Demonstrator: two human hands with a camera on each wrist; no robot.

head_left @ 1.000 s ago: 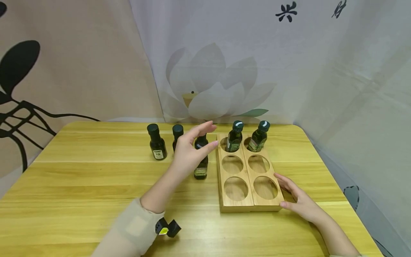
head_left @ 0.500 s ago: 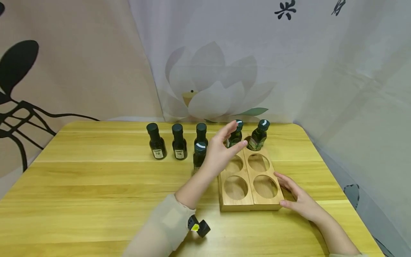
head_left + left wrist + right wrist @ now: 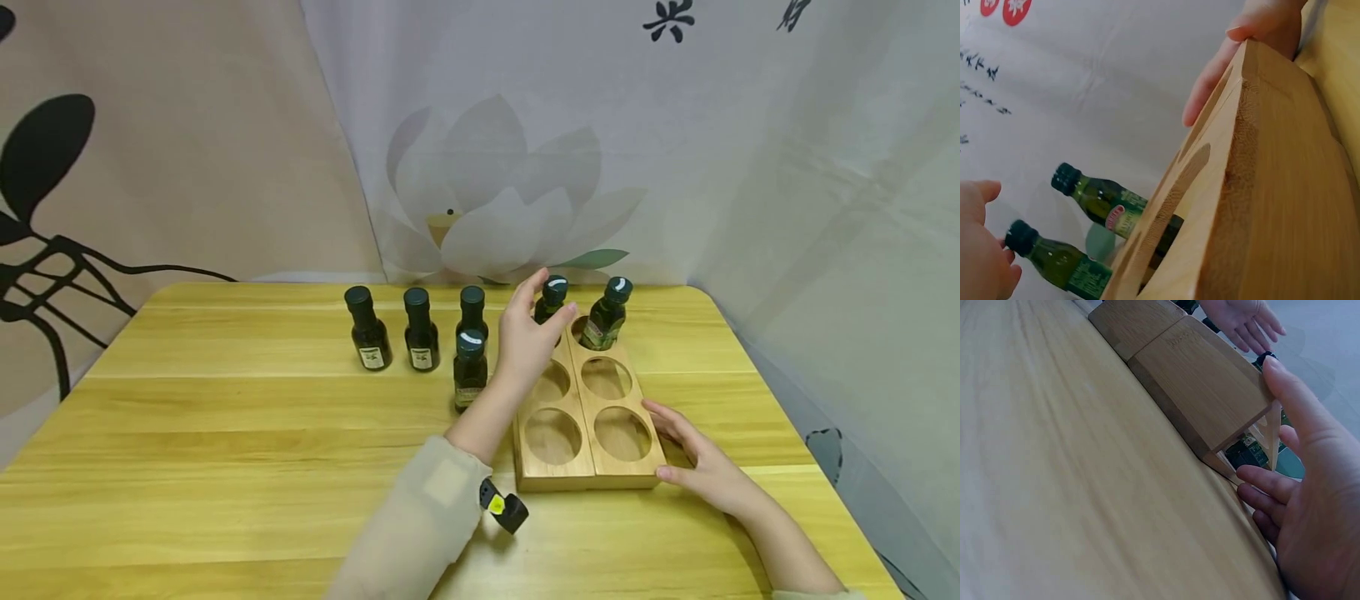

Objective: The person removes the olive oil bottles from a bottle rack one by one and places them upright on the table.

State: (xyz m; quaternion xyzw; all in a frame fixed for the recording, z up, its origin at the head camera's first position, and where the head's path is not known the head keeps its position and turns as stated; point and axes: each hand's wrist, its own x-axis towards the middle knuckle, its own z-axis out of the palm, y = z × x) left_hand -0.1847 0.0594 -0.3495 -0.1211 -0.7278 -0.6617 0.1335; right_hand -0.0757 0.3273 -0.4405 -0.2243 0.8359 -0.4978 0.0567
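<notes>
My left hand point(image 3: 525, 339) is at the wooden bottle rack's point(image 3: 555, 482) back left, fingers and thumb spread about the dark cap of a small green glass bottle point(image 3: 554, 292) that stands in a hole. In the left wrist view the left hand's fingertips point(image 3: 1012, 275) are close by that bottle's cap point(image 3: 1020, 237); contact is hard to tell. A second green bottle point(image 3: 603, 315) sits in the back right hole. My right hand point(image 3: 708, 473) rests against the rack's front right corner, thumb at the corner and fingers loosely along the side.
Left of the rack stand several dark bottles: one with a pale label point(image 3: 370, 333), another point(image 3: 421, 333) beside it, one further right point(image 3: 472, 310), and a white-marked one point(image 3: 470, 379) in front. The yellow wooden table point(image 3: 225, 467) meets a printed cloth point(image 3: 562, 150) behind.
My left hand has moved right from above the loose bottles to the bottle in the back left hole. The right hand has stayed at the rack's corner.
</notes>
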